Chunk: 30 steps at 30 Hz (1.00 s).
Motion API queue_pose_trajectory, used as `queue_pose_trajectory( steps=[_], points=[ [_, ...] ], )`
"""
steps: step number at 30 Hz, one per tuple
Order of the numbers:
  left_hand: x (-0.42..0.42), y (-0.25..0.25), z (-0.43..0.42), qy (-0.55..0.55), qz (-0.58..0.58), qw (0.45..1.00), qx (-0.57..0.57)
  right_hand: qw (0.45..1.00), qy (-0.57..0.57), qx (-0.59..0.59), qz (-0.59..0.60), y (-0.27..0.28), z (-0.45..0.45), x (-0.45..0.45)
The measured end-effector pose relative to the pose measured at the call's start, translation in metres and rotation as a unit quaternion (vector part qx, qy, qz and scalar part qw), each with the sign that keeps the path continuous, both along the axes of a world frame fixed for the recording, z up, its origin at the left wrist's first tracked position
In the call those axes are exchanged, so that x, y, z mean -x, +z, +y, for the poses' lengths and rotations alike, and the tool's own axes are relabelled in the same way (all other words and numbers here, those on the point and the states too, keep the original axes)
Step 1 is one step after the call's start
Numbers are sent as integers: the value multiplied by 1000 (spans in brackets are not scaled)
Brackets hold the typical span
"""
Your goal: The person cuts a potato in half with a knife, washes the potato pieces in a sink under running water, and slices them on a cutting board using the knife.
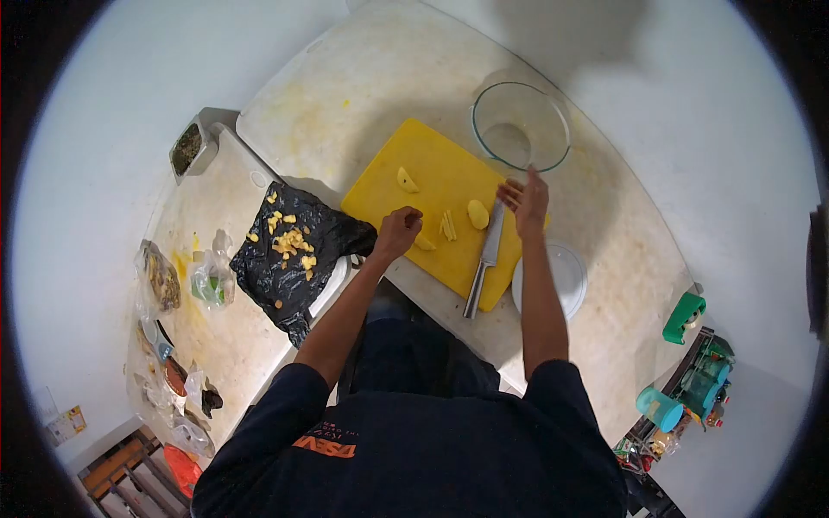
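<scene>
A yellow cutting board (413, 138) lies on the counter before me. My left hand (401, 231) is over its left edge, fingers curled together; whether anything is between them I cannot make out. Just beside those fingers is a potato piece (425, 243). My right hand (527, 203) hovers by the board's right corner, fingers apart and holding nothing, near the tip of a kitchen knife (491, 246). The knife lies on the board, handle towards me. Left of the blade rest a cut potato (477, 214) and several thin potato sticks (448, 226). A potato wedge (408, 180) sits farther back.
A clear glass bowl (498, 161) stands behind the board. A white round plate (570, 281) is under my right forearm. To the left, a black plastic bag (255, 259) bears peelings. Bagged items (160, 281), a metal container (205, 154) and a green tape dispenser (682, 318) lie farther out.
</scene>
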State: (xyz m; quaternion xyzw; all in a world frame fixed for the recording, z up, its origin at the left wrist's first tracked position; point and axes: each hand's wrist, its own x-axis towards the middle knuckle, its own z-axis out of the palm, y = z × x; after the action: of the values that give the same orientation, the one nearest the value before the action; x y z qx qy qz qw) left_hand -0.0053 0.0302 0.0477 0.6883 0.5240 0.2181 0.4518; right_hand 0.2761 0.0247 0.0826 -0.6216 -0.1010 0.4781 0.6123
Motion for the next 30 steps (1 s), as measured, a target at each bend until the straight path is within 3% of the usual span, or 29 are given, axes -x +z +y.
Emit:
queue_pose_trajectory(
  steps=[2, 3, 5, 7, 10, 14, 16, 19, 22, 25, 30],
  points=[
    [-9, 9, 2, -12, 33, 999, 21, 959, 110, 14, -260, -5, -32, 28],
    [-13, 3, 2, -22, 16, 1000, 7, 894, 186, 35, -406, -8, -50, 45],
    [-18, -16, 7, -45, -15, 999, -21, 842, 190, 0, -504, -24, -81, 75],
    [-22, -16, 8, -48, 17, 999, -2, 791, 229, 137, -551, -5, -112, 100],
    [-31, -33, 12, -36, 45, 998, 31, 695, 254, 247, -626, -19, -152, 117],
    [-40, -21, 13, -8, 20, 985, 169, 760, 255, 261, -538, -34, -168, 112],
    [-39, -29, 12, -3, -2, 983, 185, 778, 246, 257, -518, -44, -169, 108],
    [-41, -31, 13, -6, -26, 978, 207, 802, 141, 110, -570, -49, -181, 101],
    [-41, -36, 9, 39, -87, 968, 232, 793, 77, 45, -602, -50, -206, 90],
    [-41, -49, 8, 68, -155, 952, 255, 846, 190, 84, -491, -24, -226, 84],
    [-42, -40, 5, 64, -135, 953, 264, 836, 264, 129, -463, -25, -232, 91]
  ],
)
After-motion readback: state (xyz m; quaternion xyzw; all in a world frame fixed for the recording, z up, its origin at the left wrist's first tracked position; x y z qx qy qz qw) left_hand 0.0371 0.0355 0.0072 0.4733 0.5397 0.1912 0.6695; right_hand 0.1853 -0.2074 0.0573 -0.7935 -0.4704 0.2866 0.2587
